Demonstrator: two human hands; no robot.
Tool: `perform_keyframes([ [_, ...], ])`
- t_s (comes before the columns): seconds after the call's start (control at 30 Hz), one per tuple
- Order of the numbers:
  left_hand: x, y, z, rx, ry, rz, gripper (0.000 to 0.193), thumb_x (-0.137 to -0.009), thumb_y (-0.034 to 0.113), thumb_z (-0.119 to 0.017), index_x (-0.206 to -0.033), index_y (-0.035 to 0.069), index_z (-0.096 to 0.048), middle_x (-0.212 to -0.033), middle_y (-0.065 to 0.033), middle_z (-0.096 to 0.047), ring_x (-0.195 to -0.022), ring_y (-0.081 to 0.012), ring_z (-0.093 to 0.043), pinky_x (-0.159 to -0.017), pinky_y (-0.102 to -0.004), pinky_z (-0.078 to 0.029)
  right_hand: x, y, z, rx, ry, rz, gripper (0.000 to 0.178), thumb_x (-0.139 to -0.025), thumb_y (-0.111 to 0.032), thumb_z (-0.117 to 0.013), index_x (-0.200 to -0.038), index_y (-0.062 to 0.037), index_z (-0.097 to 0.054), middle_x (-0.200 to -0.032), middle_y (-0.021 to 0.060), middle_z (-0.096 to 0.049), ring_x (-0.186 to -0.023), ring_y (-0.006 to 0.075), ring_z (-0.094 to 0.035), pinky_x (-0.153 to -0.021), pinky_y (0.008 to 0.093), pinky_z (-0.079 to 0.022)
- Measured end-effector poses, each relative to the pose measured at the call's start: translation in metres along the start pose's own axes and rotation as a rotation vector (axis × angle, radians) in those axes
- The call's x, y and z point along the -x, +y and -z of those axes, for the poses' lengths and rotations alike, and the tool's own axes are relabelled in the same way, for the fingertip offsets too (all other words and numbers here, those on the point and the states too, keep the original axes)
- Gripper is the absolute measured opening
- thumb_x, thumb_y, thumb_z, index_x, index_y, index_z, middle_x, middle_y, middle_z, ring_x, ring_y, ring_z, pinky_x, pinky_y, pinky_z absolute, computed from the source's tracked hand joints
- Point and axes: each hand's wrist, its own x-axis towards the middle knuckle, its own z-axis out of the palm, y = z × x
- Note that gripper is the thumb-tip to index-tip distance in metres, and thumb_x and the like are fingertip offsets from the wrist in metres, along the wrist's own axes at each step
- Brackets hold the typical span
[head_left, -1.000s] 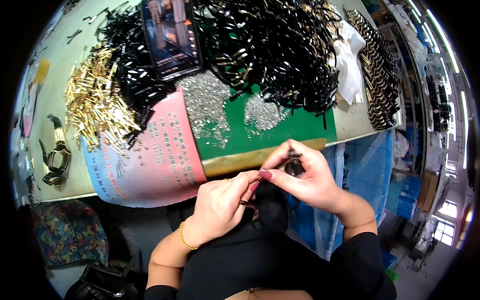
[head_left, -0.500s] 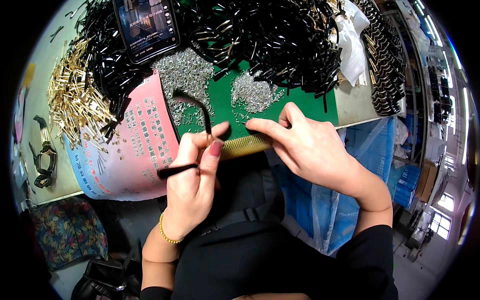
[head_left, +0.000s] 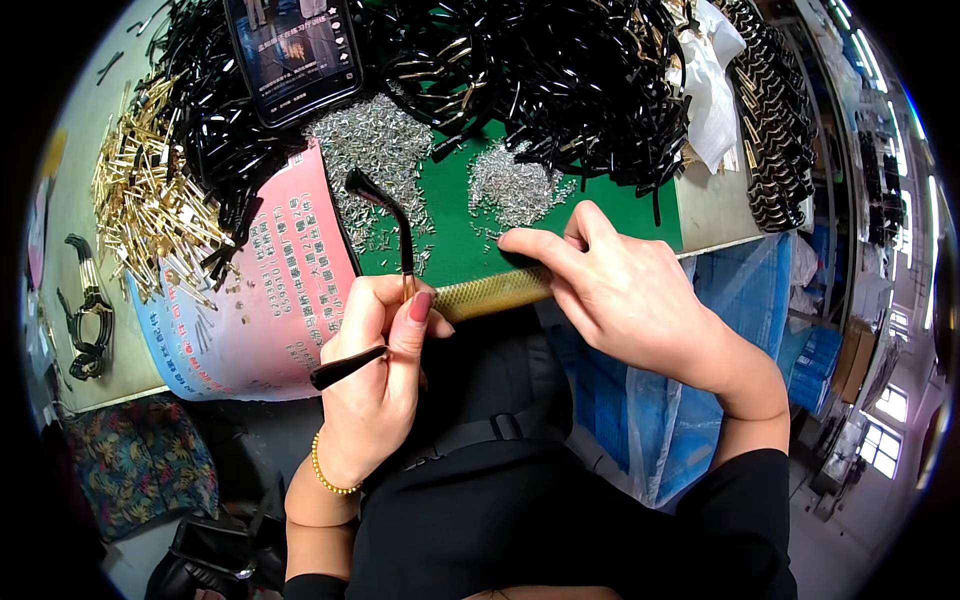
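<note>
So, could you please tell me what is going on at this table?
The person's left hand holds a thin piece with black ends, seemingly part of a pair of glasses. The right hand has its index finger at the near edge of the smaller heap of tiny silver pieces on the green mat; whether it grips one cannot be made out. Beyond lie a large heap of black pieces and a phone with its screen lit.

We see a pale table [head_left: 718, 212] carrying a green mat [head_left: 635, 215], strewn with small silver pieces [head_left: 515, 187], and a pink-and-blue printed sheet [head_left: 262, 335]. On our left, gold strips [head_left: 150, 190] lie heaped partly over the sheet; on our right, we see rows of black-and-gold parts [head_left: 775, 130].
</note>
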Motion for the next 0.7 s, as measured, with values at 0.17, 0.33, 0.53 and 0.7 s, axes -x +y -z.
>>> perform_keyframes([
  [0.17, 0.002, -0.004, 0.000, -0.002, 0.034, -0.030, 0.026, -0.110, 0.020, -0.051, -0.122, -0.001, -0.059, -0.094, -0.0063, -0.071, -0.077, -0.0054, -0.065, -0.051, -0.0184, -0.041, -0.001, -0.001, 0.000, -0.013, -0.001, -0.003, 0.049, -0.090, -0.010, -0.064, -0.137, -0.0223, -0.056, -0.094, 0.0146, -0.055, -0.070, 0.0277, -0.068, -0.052, 0.0382, -0.053],
  [0.33, 0.000, -0.001, -0.001, -0.019, 0.046, -0.055, 0.030, -0.110, 0.021, -0.052, -0.126, -0.001, -0.063, -0.088, -0.0051, -0.073, -0.059, -0.0019, -0.054, -0.050, -0.0179, -0.038, -0.005, -0.003, 0.001, -0.002, -0.005, 0.001, 0.049, -0.090, -0.011, -0.064, -0.137, -0.0228, -0.056, -0.095, 0.0150, -0.056, -0.068, 0.0281, -0.068, -0.052, 0.0383, -0.053],
  [0.53, -0.006, 0.014, 0.004, 0.003, 0.024, 0.132, 0.022, -0.107, 0.012, -0.056, -0.121, -0.001, -0.066, -0.082, -0.0066, -0.073, -0.063, -0.0078, -0.062, -0.058, -0.0242, -0.050, -0.009, -0.005, 0.006, -0.008, -0.093, 0.009, 0.049, -0.092, -0.012, -0.062, -0.139, -0.0216, -0.053, -0.097, 0.0179, -0.057, -0.070, 0.0309, -0.069, -0.055, 0.0395, -0.055],
  [0.7, -0.006, 0.006, 0.000, 0.037, 0.070, 0.035, 0.022, -0.106, 0.011, -0.057, -0.121, -0.002, -0.067, -0.082, -0.0070, -0.073, -0.074, -0.0104, -0.070, -0.066, -0.0249, -0.054, -0.023, -0.023, 0.018, -0.931, -0.316, -0.039, 0.048, -0.099, -0.014, -0.051, -0.146, -0.0132, -0.040, -0.094, 0.0156, -0.062, -0.067, 0.0248, -0.068, -0.056, 0.0362, -0.056],
])
